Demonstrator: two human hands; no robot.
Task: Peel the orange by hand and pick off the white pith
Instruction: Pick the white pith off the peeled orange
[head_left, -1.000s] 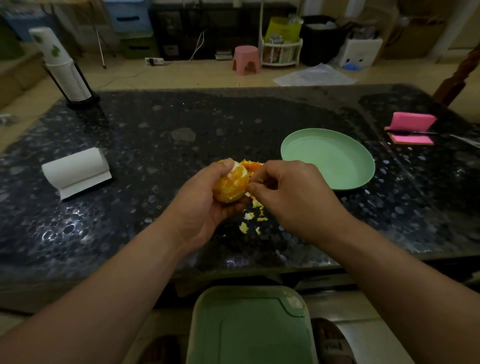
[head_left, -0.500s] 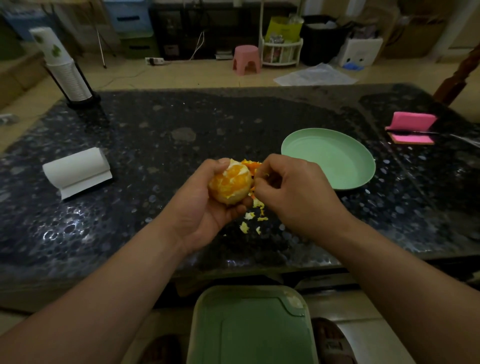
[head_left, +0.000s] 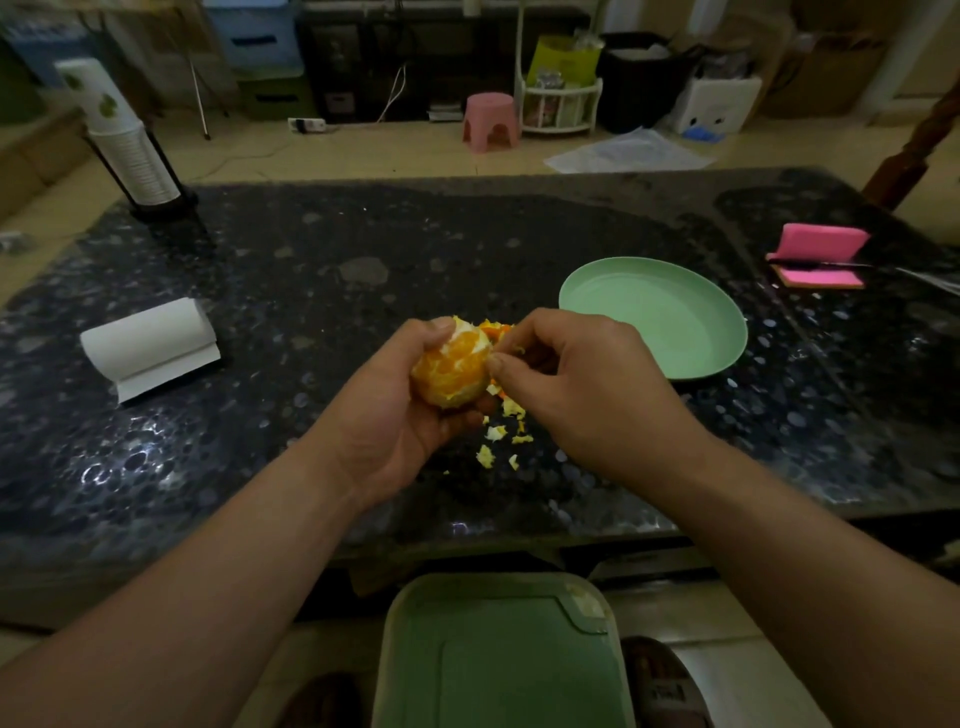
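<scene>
The desk (head_left: 260, 467) had a dark, speckled, stone-like top, polished and glossy. The plate (head_left: 654, 317) looked like smooth, pale green plastic of low sheen. The paper roll (head_left: 148, 338) was matt white. The orange (head_left: 452, 371) showed moist, uneven flesh with rough white patches.

Cupped left grip (head_left: 387, 415), pinched right grip (head_left: 587, 387) (forearms angled inward)

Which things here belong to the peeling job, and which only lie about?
Job: partly peeled round orange, gripped by the left hand; right hand pinching at it; small yellow-white peel scraps.
Lying about: round green plate; white paper roll; stacked white paper cups; pink block.
</scene>
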